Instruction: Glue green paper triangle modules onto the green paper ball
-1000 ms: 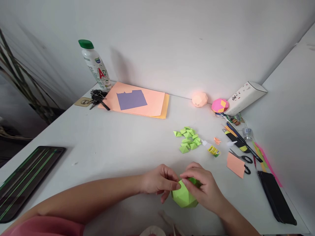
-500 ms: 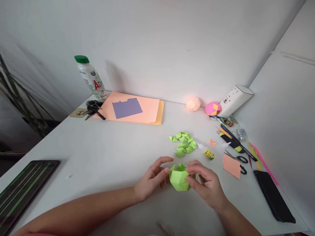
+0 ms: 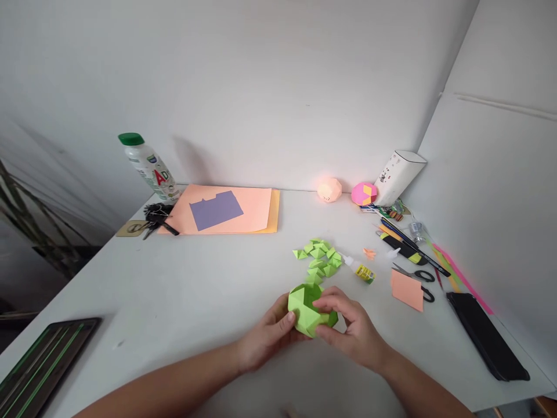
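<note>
A hollow green folded-paper ball (image 3: 303, 310), its opening tilted upward, sits between my two hands near the table's front. My left hand (image 3: 272, 331) is wrapped round its left side, thumb on the outer wall and the other fingers behind and beneath. With thumb and fingers, my right hand (image 3: 350, 331) pinches the rim on the right, fingertips at the opening. Several small folded green paper pieces (image 3: 319, 251) lie just beyond the ball. To their right is a small glue bottle (image 3: 362, 271) with a yellow label, lying on its side.
Scissors (image 3: 424, 275) lie partly under an orange paper square (image 3: 407, 290) on the right, near a black case (image 3: 487, 337). Pens (image 3: 409, 241) and two paper balls (image 3: 329, 190) are farther back. Paper sheets (image 3: 256, 203), keys (image 3: 156, 217) and a bottle (image 3: 152, 171) stand or lie at back left.
My left hand has closed in round the green ball, which is now tipped to show more of its inside. My right hand stays at its right rim. The camera view has shifted.
</note>
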`<state>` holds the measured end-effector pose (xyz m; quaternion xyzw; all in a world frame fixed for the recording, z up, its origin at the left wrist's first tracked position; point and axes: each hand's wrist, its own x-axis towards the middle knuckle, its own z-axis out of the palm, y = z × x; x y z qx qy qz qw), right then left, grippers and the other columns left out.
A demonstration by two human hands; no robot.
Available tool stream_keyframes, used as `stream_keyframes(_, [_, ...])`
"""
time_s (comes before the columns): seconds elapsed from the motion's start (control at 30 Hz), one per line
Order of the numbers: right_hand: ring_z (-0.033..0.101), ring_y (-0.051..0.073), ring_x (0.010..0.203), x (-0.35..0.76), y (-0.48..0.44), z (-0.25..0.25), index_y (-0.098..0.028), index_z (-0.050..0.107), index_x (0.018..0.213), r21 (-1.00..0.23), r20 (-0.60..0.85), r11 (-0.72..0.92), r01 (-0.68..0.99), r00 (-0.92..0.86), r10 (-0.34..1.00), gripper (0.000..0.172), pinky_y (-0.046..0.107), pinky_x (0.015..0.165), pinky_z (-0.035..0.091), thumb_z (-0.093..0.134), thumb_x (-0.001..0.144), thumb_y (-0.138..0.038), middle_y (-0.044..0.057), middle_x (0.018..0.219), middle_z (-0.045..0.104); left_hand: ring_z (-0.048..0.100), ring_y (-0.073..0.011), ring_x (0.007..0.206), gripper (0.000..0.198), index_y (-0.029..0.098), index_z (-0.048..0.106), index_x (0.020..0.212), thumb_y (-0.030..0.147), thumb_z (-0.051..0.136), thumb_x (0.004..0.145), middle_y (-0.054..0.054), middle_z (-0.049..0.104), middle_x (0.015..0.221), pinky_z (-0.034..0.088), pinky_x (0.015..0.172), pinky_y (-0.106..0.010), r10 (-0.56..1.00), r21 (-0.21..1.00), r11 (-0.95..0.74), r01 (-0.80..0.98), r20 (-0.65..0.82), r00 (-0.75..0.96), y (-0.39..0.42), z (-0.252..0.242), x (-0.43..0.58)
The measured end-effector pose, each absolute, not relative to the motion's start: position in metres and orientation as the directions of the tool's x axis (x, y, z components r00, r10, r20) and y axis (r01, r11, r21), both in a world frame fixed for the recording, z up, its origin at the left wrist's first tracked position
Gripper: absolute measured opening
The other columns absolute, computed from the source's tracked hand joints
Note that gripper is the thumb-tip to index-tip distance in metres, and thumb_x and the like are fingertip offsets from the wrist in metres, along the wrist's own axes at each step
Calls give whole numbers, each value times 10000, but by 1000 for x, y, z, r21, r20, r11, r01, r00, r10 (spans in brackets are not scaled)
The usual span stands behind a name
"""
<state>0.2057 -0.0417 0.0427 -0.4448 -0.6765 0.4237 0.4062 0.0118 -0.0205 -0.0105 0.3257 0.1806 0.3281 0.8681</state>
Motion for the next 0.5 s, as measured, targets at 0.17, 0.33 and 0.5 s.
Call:
stream_keyframes(0.17, [562, 178, 837, 205, -42, 46, -219, 636, 970, -922, 119, 210, 326, -278, 953, 258, 302, 748, 482, 647, 724, -142, 29, 876, 567, 495, -299, 1193, 437, 224, 457, 1249, 410, 559, 867, -114, 518, 1293, 358, 1004, -527, 701, 698, 560, -447, -112, 704, -22, -10, 12])
stream_keyframes(0.33, [554, 166, 818, 205, -44, 44, -226, 631, 962, -936, 12, 104, 336, -264, 964, 249, 282, 736, 462, 635, 726, -148, 14, 873, 574, 493, -306, 1199, 415, 215, 459, 1222, 390, 573, 862, -115, 523, 1288, 375, 999, -519, 710, 721, 549, -423, -135, 691, -23, -11, 13])
stream_keyframes(0.5, [573, 168, 827, 203, -46, 43, -219, 634, 959, -954, -75, 10, 300, -271, 960, 244, 279, 750, 454, 650, 723, -164, 9, 869, 622, 481, -323, 1203, 454, 197, 464, 1208, 418, 601, 836, -125, 540, 1257, 356, 1014, -513, 719, 788, 519, -330, -195, 667, -24, -7, 11])
